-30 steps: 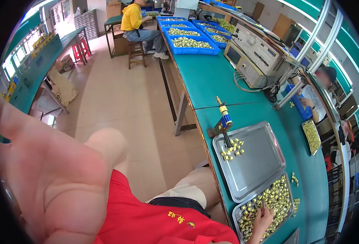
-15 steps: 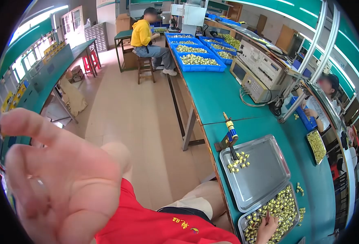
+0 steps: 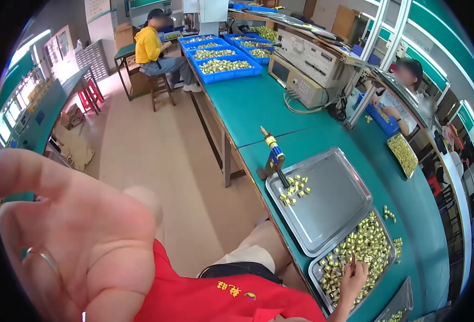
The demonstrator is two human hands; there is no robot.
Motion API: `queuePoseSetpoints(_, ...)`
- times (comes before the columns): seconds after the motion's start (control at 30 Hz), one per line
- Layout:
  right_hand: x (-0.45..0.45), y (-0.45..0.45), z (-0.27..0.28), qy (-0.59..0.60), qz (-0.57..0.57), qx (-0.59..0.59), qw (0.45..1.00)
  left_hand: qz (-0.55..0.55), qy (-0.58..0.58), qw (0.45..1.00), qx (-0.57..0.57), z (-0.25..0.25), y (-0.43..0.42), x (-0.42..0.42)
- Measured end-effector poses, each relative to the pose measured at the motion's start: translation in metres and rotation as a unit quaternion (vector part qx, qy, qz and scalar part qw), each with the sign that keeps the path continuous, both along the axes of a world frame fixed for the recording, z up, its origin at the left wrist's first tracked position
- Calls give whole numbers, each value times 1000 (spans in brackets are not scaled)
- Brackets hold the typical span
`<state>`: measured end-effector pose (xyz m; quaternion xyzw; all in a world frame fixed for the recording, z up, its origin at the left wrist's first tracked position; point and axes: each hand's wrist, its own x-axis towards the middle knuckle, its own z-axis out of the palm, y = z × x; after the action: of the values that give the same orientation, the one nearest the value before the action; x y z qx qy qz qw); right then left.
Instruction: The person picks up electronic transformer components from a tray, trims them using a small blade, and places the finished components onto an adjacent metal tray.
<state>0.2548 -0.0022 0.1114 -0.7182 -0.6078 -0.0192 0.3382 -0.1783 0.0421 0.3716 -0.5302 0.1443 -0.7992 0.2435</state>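
My left hand (image 3: 81, 236), large and close to the camera at the left, shows its palm, with fingers apart and partly bent and a ring on one. It holds nothing. At the lower right my right hand (image 3: 355, 278) pinches a small reddish-brown item, too small to name, over many yellow-and-dark parts (image 3: 370, 236) in a metal tray (image 3: 314, 271). Beyond it, a larger metal tray (image 3: 331, 196) bears several similar parts (image 3: 296, 190) near its left edge. A small upright fixture (image 3: 273, 155) with a yellow-and-blue piece stands beside that tray.
Blue bins (image 3: 230, 76) of parts stand far along the green bench (image 3: 247, 118), near measuring instruments (image 3: 296, 86). A person in yellow (image 3: 148, 45) sits beyond. Across the bench, another person (image 3: 403, 99) handles a blue bin (image 3: 379, 117). Another tray (image 3: 400, 300) lies lower right.
The camera view has shifted. My left hand's fingers show more fully than a second ago. My right hand stays over the parts tray, still pinching. More of the lower-right tray shows.
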Motion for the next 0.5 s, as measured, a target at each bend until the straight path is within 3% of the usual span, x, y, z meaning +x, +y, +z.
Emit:
queuePoseSetpoints(0.3,3,-12,-1,-12,-9,-34,999,-15,8,1000,-15,7,20,17)
queuePoseSetpoints(0.5,-5,-12,3,51,-27,-15,998,-23,10,1000,-16,4,26,21)
